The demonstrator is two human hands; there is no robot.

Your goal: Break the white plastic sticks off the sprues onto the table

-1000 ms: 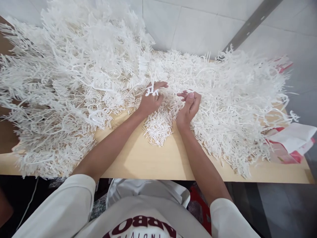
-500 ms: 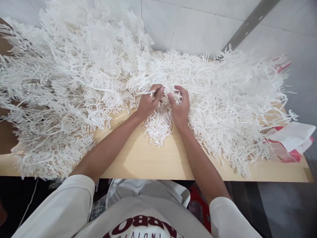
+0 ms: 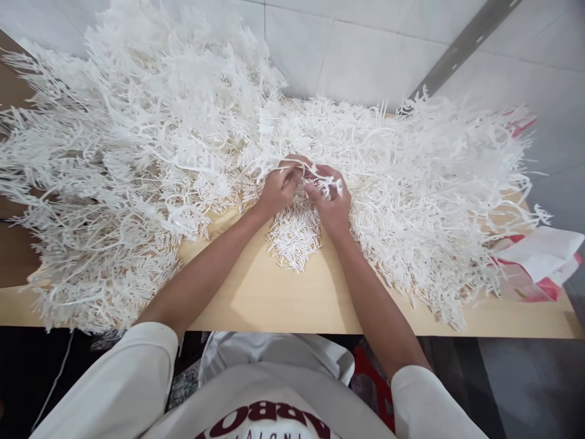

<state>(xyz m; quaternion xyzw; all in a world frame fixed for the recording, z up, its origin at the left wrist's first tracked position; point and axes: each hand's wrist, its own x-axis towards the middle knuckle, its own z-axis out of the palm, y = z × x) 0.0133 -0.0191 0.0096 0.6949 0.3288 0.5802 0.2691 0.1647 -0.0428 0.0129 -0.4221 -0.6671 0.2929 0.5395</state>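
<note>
My left hand (image 3: 278,188) and my right hand (image 3: 333,201) meet above the middle of the table, fingers curled and fingertips nearly touching. Between them they hold a white branched plastic strand (image 3: 325,183), thin and curved, with small forked ends over my right fingers. Part of it is hidden behind the fingers. Just below my hands lies a small pile of short white plastic sticks (image 3: 295,238). A large heap of white branched plastic strands (image 3: 150,134) rises to the left, and a lower heap of similar strands (image 3: 420,183) spreads to the right.
The pale wooden table (image 3: 265,302) ends close to my body. On its right side lies a crumpled red and white plastic bag (image 3: 532,265). Behind stands a tiled wall (image 3: 361,55) with a grey metal bar (image 3: 461,52). Brown cardboard (image 3: 16,256) shows at the far left.
My hands have drawn closer together, and the right fingers have closed in. The forked end of the strand now lies over my right hand. The heaps look the same.
</note>
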